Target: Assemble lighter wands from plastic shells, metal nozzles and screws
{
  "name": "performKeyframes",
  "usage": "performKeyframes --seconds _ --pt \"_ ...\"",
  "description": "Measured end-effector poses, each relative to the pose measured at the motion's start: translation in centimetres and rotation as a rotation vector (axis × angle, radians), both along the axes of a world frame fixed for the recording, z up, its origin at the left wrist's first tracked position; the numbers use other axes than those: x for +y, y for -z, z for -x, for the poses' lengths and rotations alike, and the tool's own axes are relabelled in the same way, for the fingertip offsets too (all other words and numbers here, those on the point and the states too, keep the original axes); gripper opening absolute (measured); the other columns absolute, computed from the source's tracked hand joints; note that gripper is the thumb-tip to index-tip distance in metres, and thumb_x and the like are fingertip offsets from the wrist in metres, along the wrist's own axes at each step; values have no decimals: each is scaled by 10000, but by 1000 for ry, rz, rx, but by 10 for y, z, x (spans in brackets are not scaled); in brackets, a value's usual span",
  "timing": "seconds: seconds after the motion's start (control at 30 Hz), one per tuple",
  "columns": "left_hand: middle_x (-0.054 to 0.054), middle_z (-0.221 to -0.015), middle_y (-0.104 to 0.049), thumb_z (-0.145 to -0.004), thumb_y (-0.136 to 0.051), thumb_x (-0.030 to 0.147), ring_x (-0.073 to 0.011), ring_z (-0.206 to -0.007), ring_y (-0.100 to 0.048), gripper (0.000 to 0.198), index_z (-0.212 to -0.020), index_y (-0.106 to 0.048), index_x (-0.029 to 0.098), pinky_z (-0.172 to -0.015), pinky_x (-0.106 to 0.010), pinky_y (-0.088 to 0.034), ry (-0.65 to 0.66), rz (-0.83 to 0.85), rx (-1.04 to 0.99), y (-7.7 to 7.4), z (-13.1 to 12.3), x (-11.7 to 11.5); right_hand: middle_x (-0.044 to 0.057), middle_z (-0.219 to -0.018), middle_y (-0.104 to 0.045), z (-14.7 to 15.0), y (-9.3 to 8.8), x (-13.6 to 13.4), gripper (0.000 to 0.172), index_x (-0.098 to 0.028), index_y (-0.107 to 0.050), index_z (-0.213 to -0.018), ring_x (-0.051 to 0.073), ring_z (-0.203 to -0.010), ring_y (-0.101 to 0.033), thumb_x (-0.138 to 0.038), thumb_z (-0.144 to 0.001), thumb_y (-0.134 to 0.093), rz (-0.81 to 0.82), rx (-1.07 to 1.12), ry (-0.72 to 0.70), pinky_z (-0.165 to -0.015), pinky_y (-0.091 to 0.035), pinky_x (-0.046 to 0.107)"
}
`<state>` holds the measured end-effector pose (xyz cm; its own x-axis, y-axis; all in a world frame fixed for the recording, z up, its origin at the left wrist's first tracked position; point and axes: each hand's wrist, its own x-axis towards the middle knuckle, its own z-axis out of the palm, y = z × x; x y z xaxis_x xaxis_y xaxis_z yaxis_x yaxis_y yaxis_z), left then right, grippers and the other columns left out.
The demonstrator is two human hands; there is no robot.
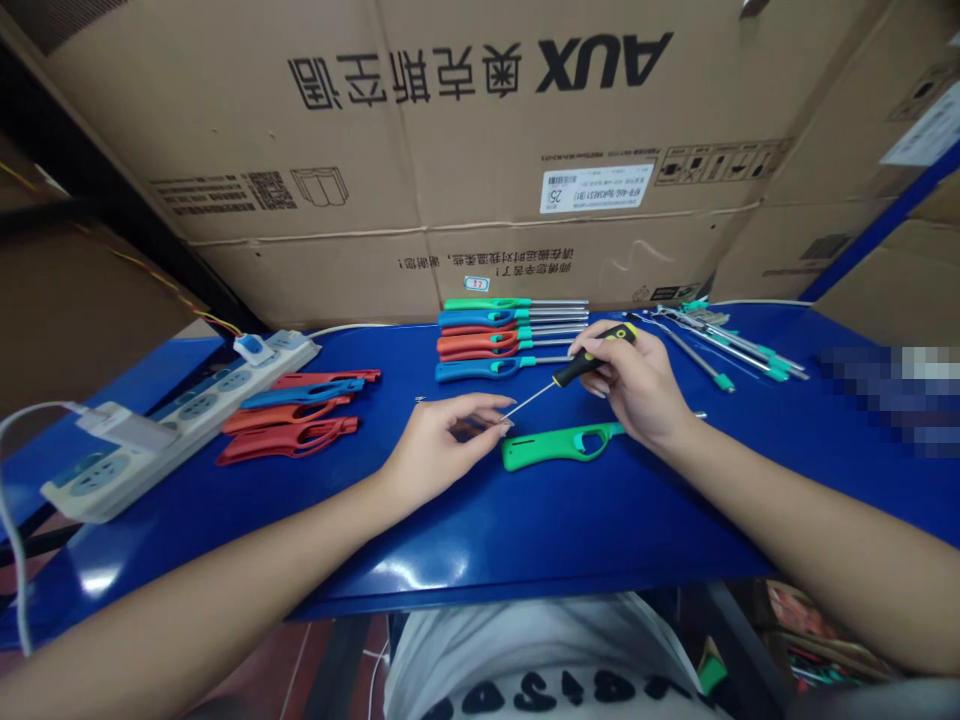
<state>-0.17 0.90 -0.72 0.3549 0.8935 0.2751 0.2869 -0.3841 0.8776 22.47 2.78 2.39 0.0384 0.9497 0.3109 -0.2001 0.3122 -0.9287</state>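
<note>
My right hand (637,385) grips a small screwdriver (581,366) with a black and yellow handle; its thin shaft slants down to the left. My left hand (442,440) pinches its fingers at the shaft's tip, above the blue table (525,520); whatever tiny part it holds is too small to make out. A green plastic lighter shell (555,443) lies flat on the table just below both hands, partly under my right palm.
Red and blue empty shells (296,410) lie at the left beside a white power strip (180,420). Assembled lighters (510,335) are stacked behind the hands. Metal tubes with teal tips (720,345) lie at the right. Cardboard boxes (480,150) wall the back.
</note>
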Motion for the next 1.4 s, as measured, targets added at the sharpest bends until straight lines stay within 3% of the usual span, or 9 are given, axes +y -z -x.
performKeyframes --seconds 0.17,0.33,0.5,0.73,0.93,1.4 --pt "-34 -938 -800 -890 -690 256 -172 -804 -751 261 -1136 -754 198 -790 -270 -599 41 -192 141 -3 2 -3 -12 -644 -586 -2 0 -3 70 -182 -677 -705 60 -447 -376 -223 -755 -648 -32 -52 -17 -410 -238 243" --pt "-37 -925 -791 -897 -679 234 -156 -790 -740 259 -1141 -750 186 -780 -250 -595 60 -270 171 -2 2 -2 -19 -624 -565 -2 -1 -4 70 -186 -678 -708 63 -442 -366 -224 -759 -649 -30 -54 -15 -412 -244 245" --pt "-56 -928 -786 -886 -691 229 -151 -793 -733 272 -1142 -744 152 -760 -243 -597 83 -241 140 -2 2 -2 -8 -659 -588 -1 -2 -3 68 -185 -677 -698 62 -454 -357 -223 -751 -656 -27 -24 -9 -409 -244 241" --pt "-70 -923 -795 -832 -752 286 -163 -780 -731 301 -1090 -753 132 -673 -233 -595 71 -49 29 2 -1 1 -9 -681 -603 -3 -2 -1 78 -170 -677 -684 48 -436 -380 -226 -739 -669 -39 30 -16 -401 -245 228" --pt "-48 -895 -793 -869 -733 254 -157 -784 -724 115 -894 -791 158 -703 -235 -559 56 -159 83 2 0 3 -10 -670 -599 -3 -5 0 68 -167 -674 -683 45 -441 -378 -229 -712 -681 -24 56 -3 -393 -253 212" --pt "-41 -894 -795 -879 -731 270 -169 -790 -726 123 -901 -809 177 -723 -261 -548 68 -138 111 2 1 3 -10 -676 -619 -8 -4 1 54 -167 -676 -687 48 -417 -406 -207 -722 -664 -75 -1 -51 -395 -250 222"
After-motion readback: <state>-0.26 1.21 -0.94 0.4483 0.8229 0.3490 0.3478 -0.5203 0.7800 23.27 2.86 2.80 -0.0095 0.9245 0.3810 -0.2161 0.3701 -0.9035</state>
